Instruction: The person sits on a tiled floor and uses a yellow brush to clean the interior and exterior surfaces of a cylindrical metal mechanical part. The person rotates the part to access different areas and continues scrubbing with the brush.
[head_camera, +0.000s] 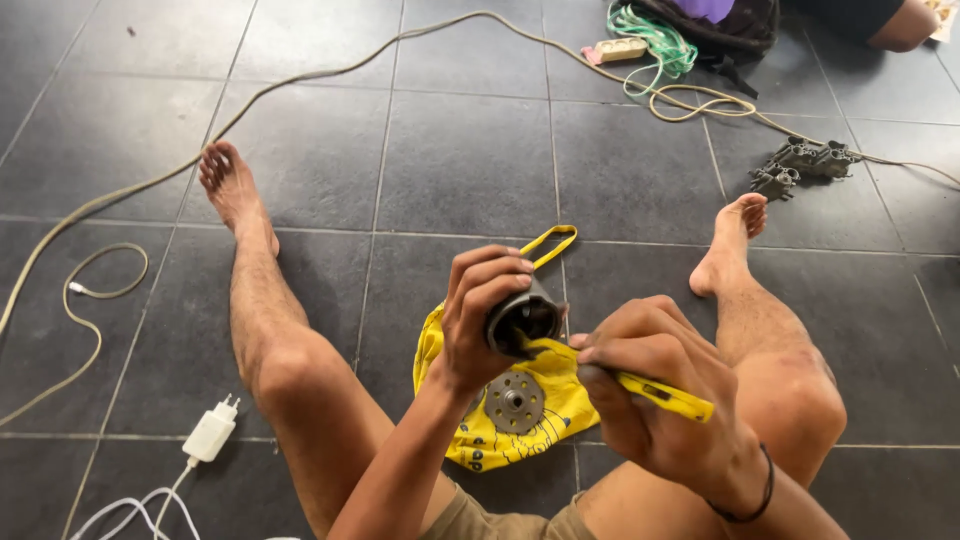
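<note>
My left hand (478, 310) grips a dark, hollow, tube-shaped metal part (524, 319) with its open end facing me. My right hand (655, 395) holds a yellow-handled tool (665, 394); its yellow tip reaches into the tube's opening. Below the hands a yellow cloth bag (560, 405) with a loop strap lies on the floor between my bare legs. A round grey metal disc with holes (514, 402) rests on the bag.
I sit on dark grey floor tiles (470, 150). A beige cable (300, 80) snakes across the floor. A white charger plug (209, 435) lies at lower left. Dark metal parts (800, 165) lie at right. A power strip (620, 48), green cord and another person's knee (905, 25) are at the top.
</note>
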